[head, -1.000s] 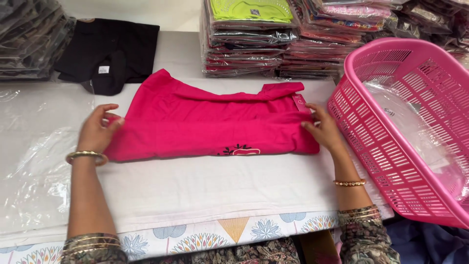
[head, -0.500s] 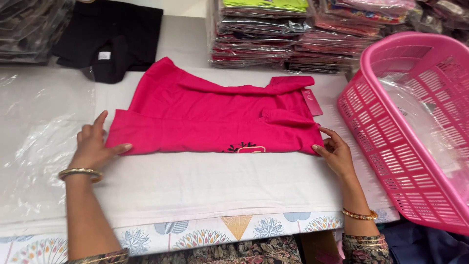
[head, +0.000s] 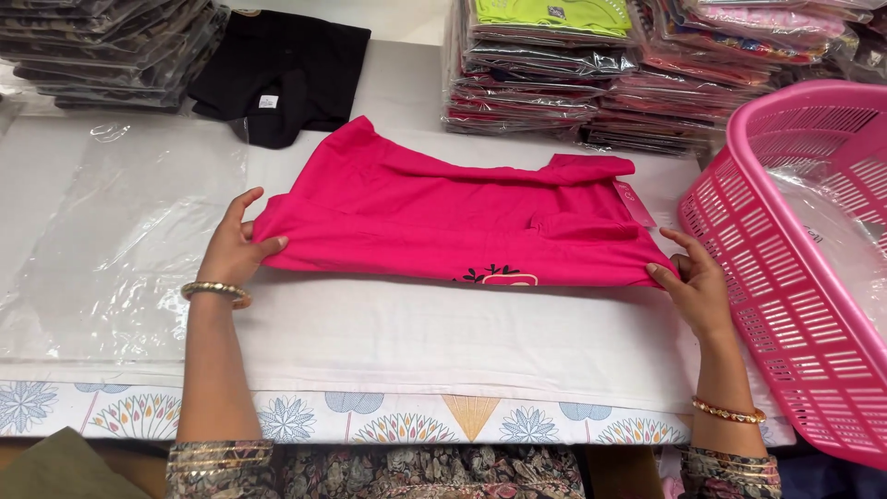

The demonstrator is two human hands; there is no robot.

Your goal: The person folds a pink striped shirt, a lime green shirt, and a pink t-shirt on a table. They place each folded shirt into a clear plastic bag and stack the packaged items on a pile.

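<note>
A bright pink garment [head: 443,217] lies folded on the white cloth-covered table [head: 443,342], a small dark print showing at its near edge. My left hand [head: 236,248] pinches the garment's near left corner between thumb and fingers. My right hand [head: 695,282] grips the near right corner, next to the pink basket. Both wrists wear gold bangles.
A pink plastic basket [head: 799,286] with clear plastic inside stands at the right. Stacks of bagged garments [head: 591,69] line the back, more dark stacks [head: 102,46] at the back left. A black garment [head: 282,74] lies behind. A clear plastic bag [head: 111,240] lies at the left.
Both hands have slid from the garment's sides to its near corners and taken hold of them. The near edge now looks slightly lifted and pulled toward me.
</note>
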